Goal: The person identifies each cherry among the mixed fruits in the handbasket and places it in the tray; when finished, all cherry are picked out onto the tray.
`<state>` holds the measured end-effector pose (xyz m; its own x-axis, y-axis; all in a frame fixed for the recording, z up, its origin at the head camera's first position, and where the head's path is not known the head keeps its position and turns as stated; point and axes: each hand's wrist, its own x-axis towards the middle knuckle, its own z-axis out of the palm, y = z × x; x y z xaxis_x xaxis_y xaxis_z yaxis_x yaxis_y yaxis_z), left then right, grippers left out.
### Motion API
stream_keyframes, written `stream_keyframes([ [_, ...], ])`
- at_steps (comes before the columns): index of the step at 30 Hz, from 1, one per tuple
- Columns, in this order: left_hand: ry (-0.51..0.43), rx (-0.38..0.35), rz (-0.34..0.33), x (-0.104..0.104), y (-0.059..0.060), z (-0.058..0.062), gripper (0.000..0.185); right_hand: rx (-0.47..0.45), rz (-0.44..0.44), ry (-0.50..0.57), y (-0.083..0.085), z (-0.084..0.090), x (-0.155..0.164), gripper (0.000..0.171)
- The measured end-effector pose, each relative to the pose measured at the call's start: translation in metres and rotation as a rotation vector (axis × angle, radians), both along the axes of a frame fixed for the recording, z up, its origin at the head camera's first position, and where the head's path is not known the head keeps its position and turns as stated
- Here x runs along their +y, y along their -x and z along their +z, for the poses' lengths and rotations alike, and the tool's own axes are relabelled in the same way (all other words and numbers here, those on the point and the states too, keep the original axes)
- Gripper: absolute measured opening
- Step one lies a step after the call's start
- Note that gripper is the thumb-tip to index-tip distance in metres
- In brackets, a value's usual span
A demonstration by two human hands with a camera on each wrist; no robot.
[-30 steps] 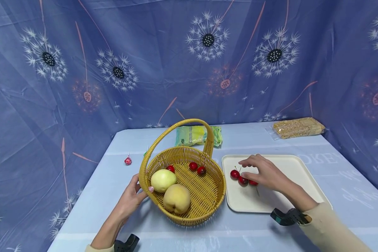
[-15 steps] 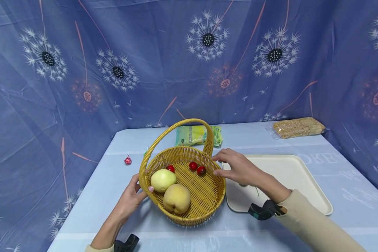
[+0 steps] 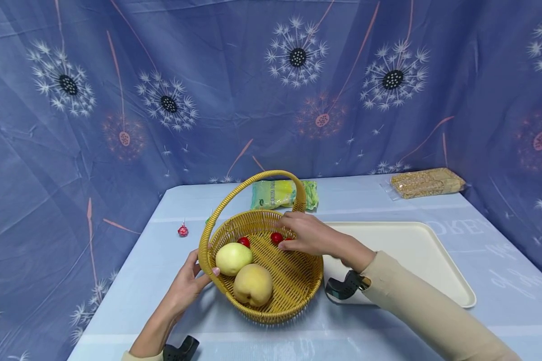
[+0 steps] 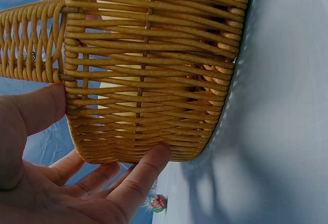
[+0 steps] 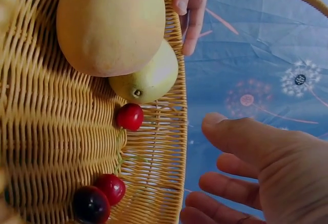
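Observation:
A woven basket (image 3: 293, 288) with an arched handle holds a yellow peach (image 3: 253, 285), a pale green pear-like fruit (image 3: 234, 258) and three red cherries, one beside the green fruit (image 5: 129, 117) and a pair farther right. My left hand (image 3: 190, 282) grips the basket's left side, thumb at the rim by the handle's foot and fingers against the outer wall, as the left wrist view shows. Over the basket's right rim reaches my right hand (image 3: 309, 234), near the cherry pair. Its thumb and fingers stand apart in the right wrist view, with nothing seen between them.
A cream tray (image 3: 415, 240) lies right of the basket, partly hidden by my right forearm. Behind the basket is a green-yellow packet (image 3: 275, 194). A wrapped lollipop (image 3: 182, 230) lies left, and a bag of grainy tan food (image 3: 426, 183) at the back right.
My right hand has moved left from the cherries on the tray to above the basket. The left hand and basket have stayed put. Those tray cherries are now out of sight behind my arm.

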<state>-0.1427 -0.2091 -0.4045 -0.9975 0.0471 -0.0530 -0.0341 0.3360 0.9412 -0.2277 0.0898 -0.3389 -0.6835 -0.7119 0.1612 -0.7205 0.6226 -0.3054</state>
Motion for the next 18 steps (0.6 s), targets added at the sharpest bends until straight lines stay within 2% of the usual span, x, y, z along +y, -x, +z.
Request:
stream_keyframes([
  [7,0.0,-0.004,0.001,-0.001,0.0,0.0,0.066,-0.065,0.01,-0.088,0.013,-0.004,-0.02,0.049],
  [18,0.0,-0.001,0.002,-0.001,0.0,-0.001,0.066,-0.132,-0.077,-0.241,0.023,-0.013,-0.035,0.048],
])
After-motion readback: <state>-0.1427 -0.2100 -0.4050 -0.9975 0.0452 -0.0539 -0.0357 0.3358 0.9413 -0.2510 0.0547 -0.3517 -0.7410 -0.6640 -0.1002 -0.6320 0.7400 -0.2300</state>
